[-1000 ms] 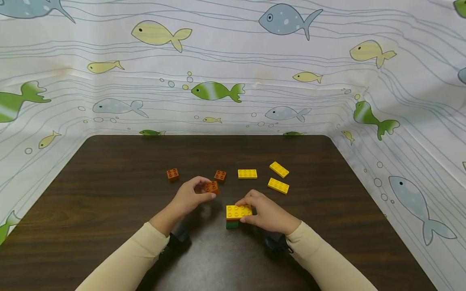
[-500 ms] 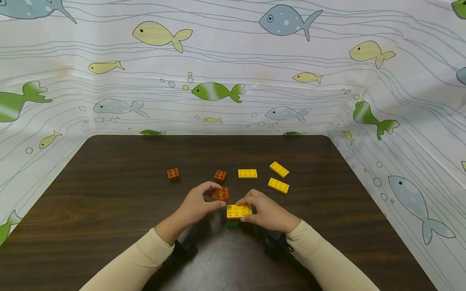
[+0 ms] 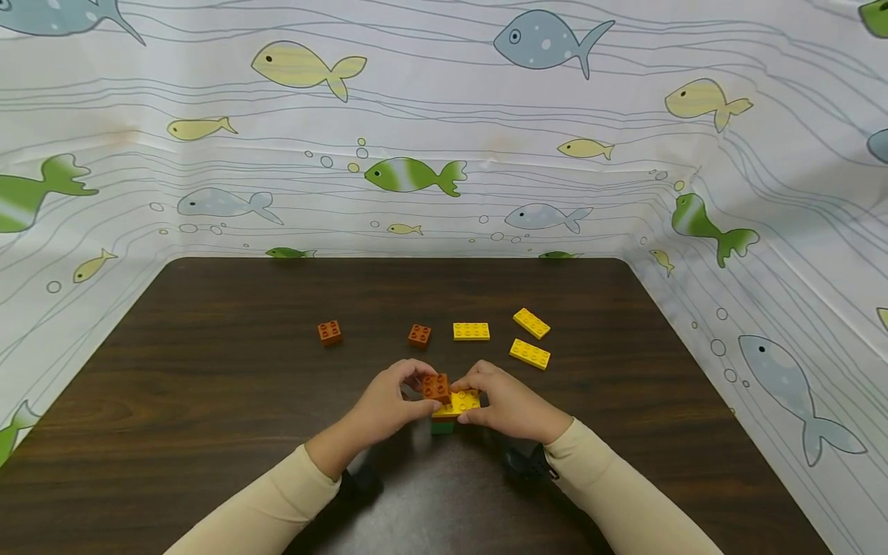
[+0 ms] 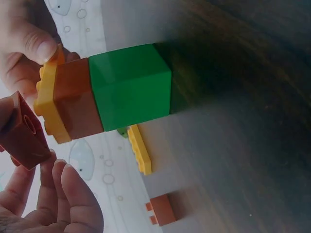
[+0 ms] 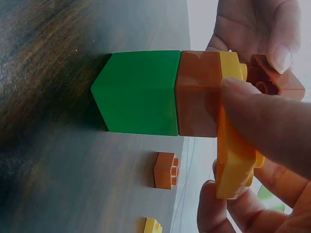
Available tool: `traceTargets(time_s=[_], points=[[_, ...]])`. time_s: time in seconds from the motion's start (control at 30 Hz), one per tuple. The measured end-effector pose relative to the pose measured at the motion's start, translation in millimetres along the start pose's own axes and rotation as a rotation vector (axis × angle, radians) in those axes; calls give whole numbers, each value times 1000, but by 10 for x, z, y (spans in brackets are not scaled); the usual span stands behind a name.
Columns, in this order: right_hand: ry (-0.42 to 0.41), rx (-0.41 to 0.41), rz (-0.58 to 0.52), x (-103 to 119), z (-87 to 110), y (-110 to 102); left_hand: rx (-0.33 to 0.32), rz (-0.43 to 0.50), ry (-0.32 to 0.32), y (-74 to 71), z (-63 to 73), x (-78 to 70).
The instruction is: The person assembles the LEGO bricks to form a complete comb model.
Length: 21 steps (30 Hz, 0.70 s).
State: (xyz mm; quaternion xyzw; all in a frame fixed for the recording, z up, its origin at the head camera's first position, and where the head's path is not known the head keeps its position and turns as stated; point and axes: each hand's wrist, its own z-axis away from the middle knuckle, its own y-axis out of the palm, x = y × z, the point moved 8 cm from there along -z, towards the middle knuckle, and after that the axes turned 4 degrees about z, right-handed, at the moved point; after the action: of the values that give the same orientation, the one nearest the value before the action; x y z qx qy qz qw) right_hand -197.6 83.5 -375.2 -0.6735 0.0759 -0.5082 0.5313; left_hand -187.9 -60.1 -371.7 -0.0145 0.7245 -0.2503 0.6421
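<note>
One brown brick (image 3: 436, 388), pinched by the left hand (image 3: 388, 398), hangs just above the left end of a yellow plate (image 3: 468, 400) — the right hand (image 3: 516, 405) grips that plate's other end, which overhangs a lower brown brick (image 5: 198, 94) and green block (image 5: 141, 92) on the dark table (image 3: 208, 432); two loose bricks (image 3: 329, 333) and three flat yellow pieces (image 3: 472, 331) lie beyond

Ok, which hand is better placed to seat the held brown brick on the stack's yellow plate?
Probably the left hand: it holds the brown brick just above the yellow plate, while the right hand pinches that plate's overhanging end.
</note>
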Motion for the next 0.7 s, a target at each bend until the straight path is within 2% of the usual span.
traceTargets(time_s=[0.33,0.7], points=[[19,4,3,-2,-3,-15,-11,-59,-30,83,-8,31],[21,9,16,-6,-5,-14,-21,-127,4,112,-1,-23]])
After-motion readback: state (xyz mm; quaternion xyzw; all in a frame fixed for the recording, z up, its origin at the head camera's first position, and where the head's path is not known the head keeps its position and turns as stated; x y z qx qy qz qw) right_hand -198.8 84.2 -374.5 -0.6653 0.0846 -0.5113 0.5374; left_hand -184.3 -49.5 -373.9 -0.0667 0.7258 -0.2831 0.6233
